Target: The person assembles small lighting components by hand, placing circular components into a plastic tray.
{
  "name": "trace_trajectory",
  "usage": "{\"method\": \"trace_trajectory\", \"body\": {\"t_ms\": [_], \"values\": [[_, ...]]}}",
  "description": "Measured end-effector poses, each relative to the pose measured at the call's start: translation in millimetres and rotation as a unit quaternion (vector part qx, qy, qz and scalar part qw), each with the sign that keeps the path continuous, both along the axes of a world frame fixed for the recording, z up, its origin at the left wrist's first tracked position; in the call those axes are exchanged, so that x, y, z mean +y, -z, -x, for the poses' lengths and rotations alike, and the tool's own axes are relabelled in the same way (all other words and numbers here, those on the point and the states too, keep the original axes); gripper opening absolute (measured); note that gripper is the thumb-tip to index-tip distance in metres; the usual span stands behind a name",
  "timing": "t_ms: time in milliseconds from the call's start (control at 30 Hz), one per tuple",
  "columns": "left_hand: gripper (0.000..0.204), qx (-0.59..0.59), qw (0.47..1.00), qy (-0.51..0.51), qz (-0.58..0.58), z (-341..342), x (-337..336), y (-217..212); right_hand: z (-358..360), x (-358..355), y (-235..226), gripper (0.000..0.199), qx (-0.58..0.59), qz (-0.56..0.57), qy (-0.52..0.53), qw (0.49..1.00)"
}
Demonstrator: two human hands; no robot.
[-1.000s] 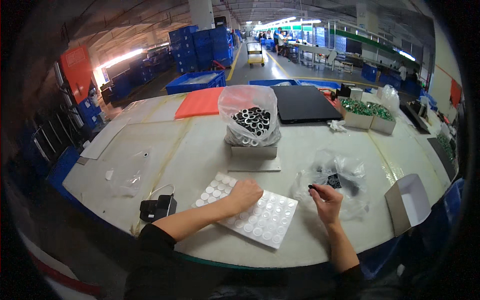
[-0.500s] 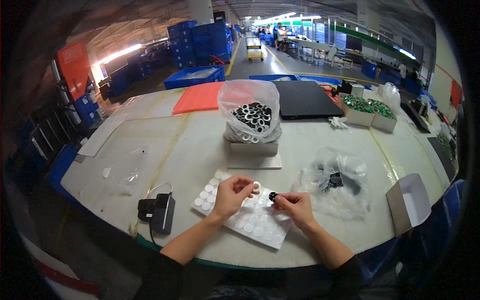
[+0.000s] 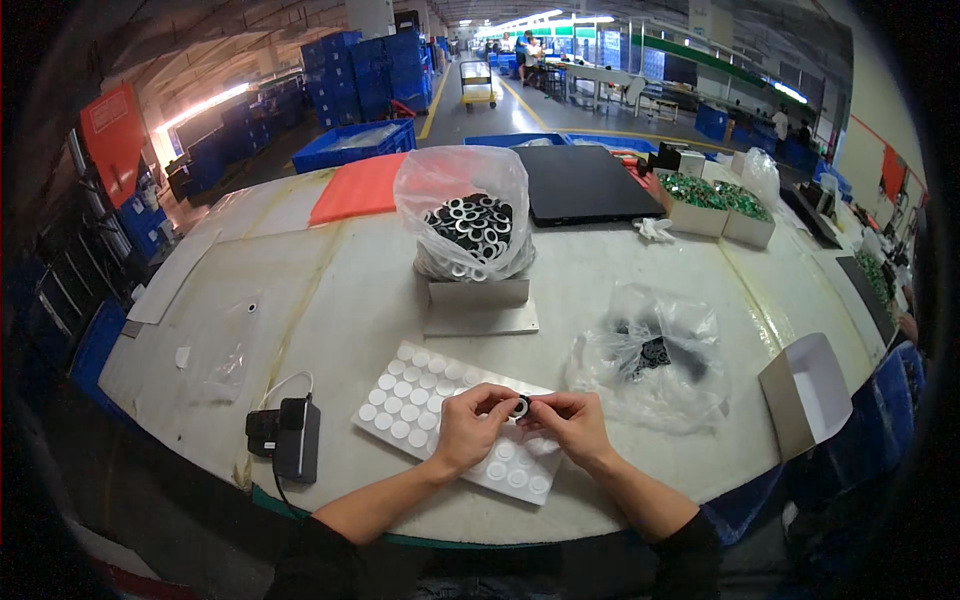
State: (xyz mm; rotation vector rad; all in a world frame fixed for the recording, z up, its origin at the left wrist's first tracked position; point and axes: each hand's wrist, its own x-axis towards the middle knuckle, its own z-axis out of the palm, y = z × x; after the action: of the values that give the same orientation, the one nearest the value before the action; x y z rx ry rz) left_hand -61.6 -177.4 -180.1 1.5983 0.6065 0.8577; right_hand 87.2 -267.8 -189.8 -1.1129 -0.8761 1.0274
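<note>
My left hand [image 3: 466,428] and my right hand [image 3: 574,424] meet, fingertips pinched on a small black ring [image 3: 520,407] with a pale ring-shaped face. Both hold it just above a white sheet [image 3: 404,352] covered in rows of round white discs [image 3: 409,412]. The fingers partly hide the ring, and the hands cover the middle of the sheet. Beyond them, an open clear bag [image 3: 410,190] full of black and silver rings [image 3: 470,228] rests on a small stand [image 3: 480,318]. To the right lies a crumpled clear bag [image 3: 690,390] holding small black parts [image 3: 654,352].
A black power adapter [image 3: 296,440] with a cord is left of the sheet. An open white box [image 3: 806,396] sits at the right edge. Farther back are a red foam sheet [image 3: 356,188], a black flat panel [image 3: 582,184] and boxes of green circuit boards [image 3: 692,190].
My hands have come together. The white disc in my left fingers and the black ring in my right now meet at one spot. The whole view has shifted slightly.
</note>
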Motion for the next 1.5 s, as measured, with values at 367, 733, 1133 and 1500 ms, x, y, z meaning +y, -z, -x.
{"method": "trace_trajectory", "body": {"t_ms": [367, 733, 1133, 1500], "values": [[0.01, -0.007, 0.986, -0.04, -0.16, 1.2, -8.1, -11.8, 2.6, -3.3, -6.8, 0.022, -0.036, -0.024, -0.03, 0.999], [0.018, -0.014, 0.994, 0.086, 0.069, 10.3, 1.1, -6.4, 2.9, -5.0, -5.7, 0.02, -0.015, 0.006, 0.003, 1.0], [0.015, 0.048, 0.988, 0.14, -0.051, 10.5, 8.9, -11.3, -2.6, -9.0, -2.0, 0.016, -0.129, 0.033, -0.006, 0.991], [0.025, -0.03, 0.992, 0.126, 0.003, 7.4, -0.7, -11.0, 9.4, -5.6, -8.9, 0.015, -0.054, -0.018, 0.076, 0.995]]}}
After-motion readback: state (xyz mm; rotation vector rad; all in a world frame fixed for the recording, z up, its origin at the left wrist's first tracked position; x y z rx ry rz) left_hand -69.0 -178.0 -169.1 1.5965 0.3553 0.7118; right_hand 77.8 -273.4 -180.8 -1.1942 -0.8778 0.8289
